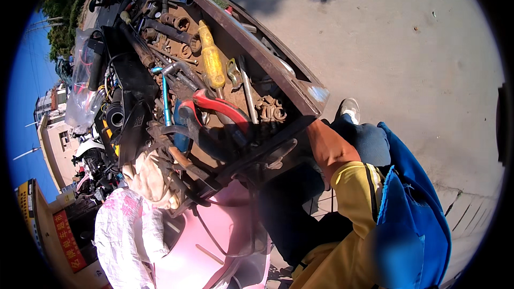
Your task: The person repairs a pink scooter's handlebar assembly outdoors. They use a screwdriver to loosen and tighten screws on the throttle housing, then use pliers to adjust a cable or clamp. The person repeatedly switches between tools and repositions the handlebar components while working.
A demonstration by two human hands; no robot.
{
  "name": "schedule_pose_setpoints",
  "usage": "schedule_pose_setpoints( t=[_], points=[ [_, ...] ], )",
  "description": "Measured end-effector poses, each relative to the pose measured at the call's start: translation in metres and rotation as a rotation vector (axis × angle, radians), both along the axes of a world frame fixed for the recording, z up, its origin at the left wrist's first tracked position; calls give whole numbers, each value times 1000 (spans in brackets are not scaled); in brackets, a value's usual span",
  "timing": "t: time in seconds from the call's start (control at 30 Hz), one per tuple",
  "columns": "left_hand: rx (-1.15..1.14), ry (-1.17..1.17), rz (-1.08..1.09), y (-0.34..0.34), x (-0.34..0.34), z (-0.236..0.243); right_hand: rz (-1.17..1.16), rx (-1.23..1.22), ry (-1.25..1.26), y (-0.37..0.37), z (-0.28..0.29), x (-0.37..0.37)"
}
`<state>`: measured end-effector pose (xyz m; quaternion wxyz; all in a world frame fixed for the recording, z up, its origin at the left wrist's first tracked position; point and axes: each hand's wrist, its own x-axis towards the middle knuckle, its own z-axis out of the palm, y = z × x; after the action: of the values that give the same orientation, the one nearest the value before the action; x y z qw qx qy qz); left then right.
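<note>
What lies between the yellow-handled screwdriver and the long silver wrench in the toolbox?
In the head view, a small brass-coloured wrench head sits between the yellow-handled screwdriver and the long silver wrench.

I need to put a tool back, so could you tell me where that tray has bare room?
The tool tray is crowded: yellow-handled screwdriver, red-handled pliers, wrenches. One rusty bare patch lies between pliers and the far rim, beside the small rusty fittings. The right arm reaches under the near corner.
</note>
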<state>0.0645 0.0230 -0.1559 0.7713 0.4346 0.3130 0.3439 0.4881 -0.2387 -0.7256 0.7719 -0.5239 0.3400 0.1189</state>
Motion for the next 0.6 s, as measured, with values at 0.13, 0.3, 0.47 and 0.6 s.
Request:
schedule_pose_setpoints(
  t=[0.13,0.3,0.47,0.6],
  points=[
    [-23,-51,-23,0,-12,1,-216,367,3,3,44,-39],
    [-47,-141,-19,-10,-53,5,-363,493,105,-17,153,-103],
    [-59,-266,-95,-17,-99,17,-94,21,-162,-60,182,-178],
    [-66,-265,23,-21,-108,33,138,46,-299,-97,233,-221]
  ],
)
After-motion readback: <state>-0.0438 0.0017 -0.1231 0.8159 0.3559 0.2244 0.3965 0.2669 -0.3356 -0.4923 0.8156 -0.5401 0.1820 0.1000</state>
